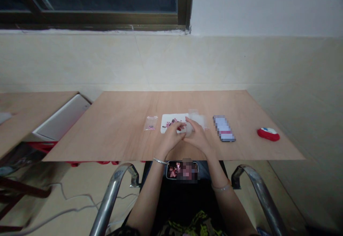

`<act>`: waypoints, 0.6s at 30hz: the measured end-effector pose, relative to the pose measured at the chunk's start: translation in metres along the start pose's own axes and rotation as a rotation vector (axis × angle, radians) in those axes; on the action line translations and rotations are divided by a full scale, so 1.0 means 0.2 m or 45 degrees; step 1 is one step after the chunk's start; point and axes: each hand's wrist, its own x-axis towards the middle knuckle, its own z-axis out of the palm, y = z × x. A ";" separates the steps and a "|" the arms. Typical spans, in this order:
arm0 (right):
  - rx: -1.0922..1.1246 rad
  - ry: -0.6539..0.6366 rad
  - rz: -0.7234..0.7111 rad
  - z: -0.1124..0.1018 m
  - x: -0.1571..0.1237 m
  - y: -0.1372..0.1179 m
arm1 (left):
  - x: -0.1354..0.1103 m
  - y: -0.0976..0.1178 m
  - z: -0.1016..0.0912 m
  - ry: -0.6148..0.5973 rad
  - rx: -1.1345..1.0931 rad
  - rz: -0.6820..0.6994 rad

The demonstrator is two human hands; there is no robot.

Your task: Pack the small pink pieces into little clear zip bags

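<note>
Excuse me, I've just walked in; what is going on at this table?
A seated person holds a clear plastic bag between the left hand and right hand above a white sheet with small pink pieces. Another small clear bag lies on the wooden table, a red-and-white mouse further right, and a phone rests in their lap.

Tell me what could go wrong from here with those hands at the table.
The loose pink bits lie on the white sheet right beside the left hand, so one brush might scatter them. The translucent plastic bag, held between that hand and the right hand, looks thin and might slip or tear. Anything dropped past the near edge of the wooden board could land on the phone lying on the lap.
</note>
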 end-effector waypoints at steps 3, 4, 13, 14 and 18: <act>0.068 0.022 0.024 -0.01 0.00 -0.02 | -0.01 0.03 -0.02 0.011 -0.067 0.035; 0.101 0.034 0.043 -0.02 0.00 -0.03 | -0.02 0.03 -0.03 0.013 -0.104 0.039; 0.085 0.193 0.142 -0.09 -0.03 -0.01 | -0.08 -0.06 -0.09 0.085 -0.183 -0.109; 0.078 0.208 0.145 -0.08 -0.03 0.00 | -0.08 -0.10 -0.10 0.120 -0.130 -0.113; 0.055 0.304 0.177 -0.08 -0.03 0.04 | -0.03 -0.31 -0.10 0.288 0.185 -0.199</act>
